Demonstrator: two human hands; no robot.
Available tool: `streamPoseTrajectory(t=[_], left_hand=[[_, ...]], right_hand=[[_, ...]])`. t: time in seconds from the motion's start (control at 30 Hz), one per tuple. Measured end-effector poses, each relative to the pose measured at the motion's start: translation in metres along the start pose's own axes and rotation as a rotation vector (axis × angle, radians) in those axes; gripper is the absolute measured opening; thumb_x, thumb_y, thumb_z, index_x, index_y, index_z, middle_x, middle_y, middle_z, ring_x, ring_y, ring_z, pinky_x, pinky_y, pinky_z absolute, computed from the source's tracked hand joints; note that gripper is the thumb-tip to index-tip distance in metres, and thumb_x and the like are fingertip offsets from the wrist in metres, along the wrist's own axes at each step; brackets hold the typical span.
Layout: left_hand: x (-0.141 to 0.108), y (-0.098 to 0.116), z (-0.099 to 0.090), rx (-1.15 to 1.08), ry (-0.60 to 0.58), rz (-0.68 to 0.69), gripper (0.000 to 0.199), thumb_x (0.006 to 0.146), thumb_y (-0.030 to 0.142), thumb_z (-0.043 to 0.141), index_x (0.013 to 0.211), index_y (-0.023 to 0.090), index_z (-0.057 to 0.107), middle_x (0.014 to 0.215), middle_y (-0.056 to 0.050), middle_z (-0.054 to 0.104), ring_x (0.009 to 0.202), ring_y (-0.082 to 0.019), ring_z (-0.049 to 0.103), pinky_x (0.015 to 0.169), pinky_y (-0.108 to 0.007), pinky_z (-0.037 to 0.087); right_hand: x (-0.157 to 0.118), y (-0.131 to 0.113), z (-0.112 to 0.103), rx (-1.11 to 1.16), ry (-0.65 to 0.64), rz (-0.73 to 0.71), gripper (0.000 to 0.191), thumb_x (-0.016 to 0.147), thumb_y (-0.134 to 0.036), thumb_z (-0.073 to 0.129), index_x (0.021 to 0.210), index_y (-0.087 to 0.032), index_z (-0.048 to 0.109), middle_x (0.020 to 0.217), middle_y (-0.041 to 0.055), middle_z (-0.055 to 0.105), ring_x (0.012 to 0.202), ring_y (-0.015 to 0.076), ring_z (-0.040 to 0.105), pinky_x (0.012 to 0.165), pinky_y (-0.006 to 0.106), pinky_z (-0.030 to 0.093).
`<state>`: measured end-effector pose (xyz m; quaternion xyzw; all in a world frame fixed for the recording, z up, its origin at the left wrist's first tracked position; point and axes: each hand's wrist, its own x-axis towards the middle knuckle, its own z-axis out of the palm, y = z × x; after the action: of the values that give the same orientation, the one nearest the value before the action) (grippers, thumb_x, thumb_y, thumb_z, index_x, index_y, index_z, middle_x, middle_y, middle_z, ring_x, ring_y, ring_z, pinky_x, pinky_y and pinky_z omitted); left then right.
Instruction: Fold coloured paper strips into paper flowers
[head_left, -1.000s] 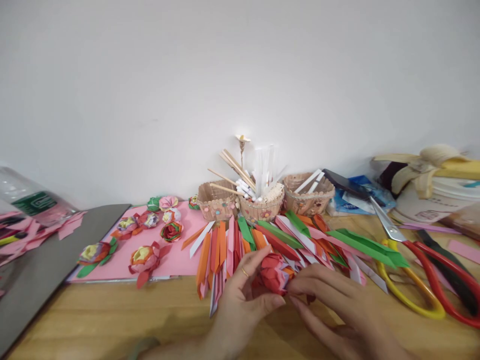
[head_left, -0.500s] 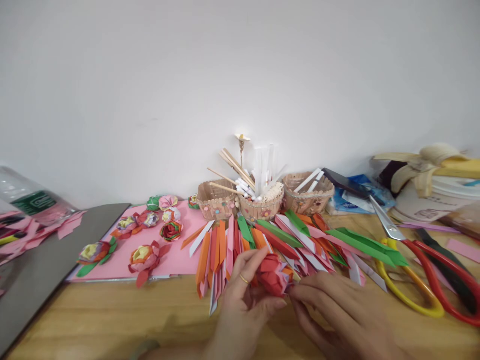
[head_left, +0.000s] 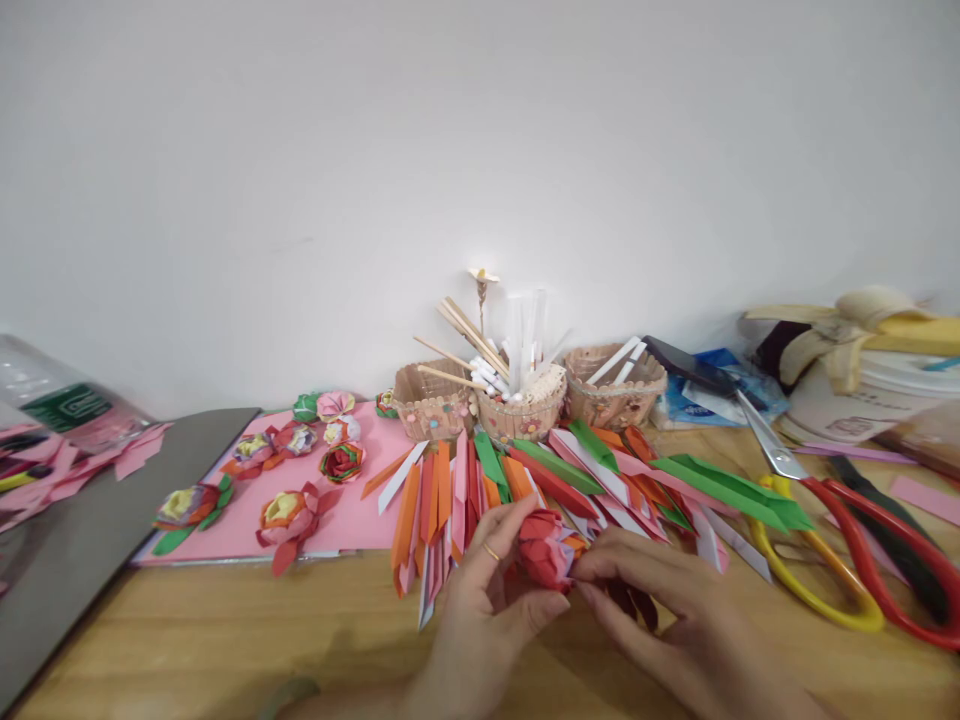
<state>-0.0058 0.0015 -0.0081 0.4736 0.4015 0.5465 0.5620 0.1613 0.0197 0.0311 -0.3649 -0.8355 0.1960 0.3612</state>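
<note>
A red and pink folded-paper flower [head_left: 546,549] with some orange on its right side is held low in the middle of the head view. My left hand [head_left: 491,590], with a ring on one finger, wraps round its left side and underside. On the right, my right hand [head_left: 660,600] pinches the flower's right edge between thumb and fingers, and a dark red piece shows beneath those fingers. Just behind lie folded paper strips [head_left: 439,500] in orange, red, pink, white and green.
Several finished paper flowers [head_left: 289,520] lie on pink paper [head_left: 367,520] at left. Behind are small baskets [head_left: 521,418] with sticks and rolls. Large scissors [head_left: 862,560] lie at right, near a banana peel [head_left: 847,345]. A plastic bottle [head_left: 71,400] stands far left on a grey board [head_left: 97,530].
The fingers of my right hand have shifted at the flower's edge, the thumb now showing and the hand more opened below. The flower is turned slightly in my left hand.
</note>
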Motion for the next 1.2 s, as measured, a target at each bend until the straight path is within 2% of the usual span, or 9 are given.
streamPoseTrajectory(t=[0.17,0.37,0.57,0.8,1.0,1.2], left_hand=[[0.0,0.001,0.002,-0.043,-0.003,-0.038,0.057,0.066,0.033,0.077,0.121,0.028,0.06,0.126,-0.007,0.053,0.12,-0.026,0.049,0.102,-0.037,0.039],[0.001,0.004,0.004,-0.086,0.035,-0.116,0.059,0.063,0.034,0.079,0.118,0.024,0.061,0.126,-0.009,0.056,0.118,-0.029,0.051,0.102,-0.04,0.04],[0.003,0.006,0.006,-0.113,0.037,-0.14,0.059,0.06,0.033,0.081,0.115,0.022,0.062,0.122,-0.01,0.057,0.114,-0.029,0.054,0.099,-0.04,0.043],[0.002,0.002,0.002,-0.137,0.02,-0.104,0.058,0.063,0.032,0.079,0.117,0.025,0.061,0.123,-0.008,0.056,0.115,-0.027,0.053,0.1,-0.039,0.042],[0.003,0.0,0.002,-0.147,0.023,-0.089,0.055,0.063,0.03,0.08,0.116,0.028,0.062,0.121,-0.005,0.057,0.114,-0.024,0.054,0.099,-0.035,0.043],[0.002,-0.001,0.002,-0.16,0.028,-0.077,0.053,0.061,0.031,0.081,0.112,0.029,0.064,0.12,-0.005,0.058,0.113,-0.024,0.055,0.098,-0.034,0.043]], right_hand=[[-0.004,0.003,0.004,-0.064,0.027,-0.052,0.019,0.081,-0.007,0.047,0.079,-0.021,0.058,0.066,-0.0022,0.063,0.047,0.0075,0.056,0.041,0.016,0.043],[-0.007,0.005,0.005,-0.118,-0.023,-0.083,0.017,0.081,-0.006,0.048,0.083,-0.021,0.055,0.071,-0.0012,0.064,0.049,0.0068,0.058,0.042,0.015,0.044],[-0.006,0.007,0.006,-0.134,-0.005,-0.094,0.019,0.081,-0.004,0.047,0.084,-0.021,0.055,0.071,-0.001,0.063,0.049,0.0074,0.058,0.043,0.016,0.044],[0.003,-0.002,-0.002,0.144,-0.032,0.058,0.016,0.085,-0.014,0.052,0.08,-0.024,0.065,0.074,-0.0008,0.069,0.067,0.0114,0.066,0.059,0.018,0.052],[0.001,0.002,-0.004,0.207,-0.098,0.133,0.015,0.087,-0.021,0.054,0.083,-0.026,0.068,0.08,-0.0003,0.071,0.074,0.0129,0.067,0.066,0.019,0.052],[0.002,0.005,-0.002,0.201,-0.125,0.156,0.014,0.086,-0.02,0.056,0.078,-0.024,0.066,0.073,-0.0013,0.069,0.065,0.0113,0.064,0.058,0.019,0.049]])
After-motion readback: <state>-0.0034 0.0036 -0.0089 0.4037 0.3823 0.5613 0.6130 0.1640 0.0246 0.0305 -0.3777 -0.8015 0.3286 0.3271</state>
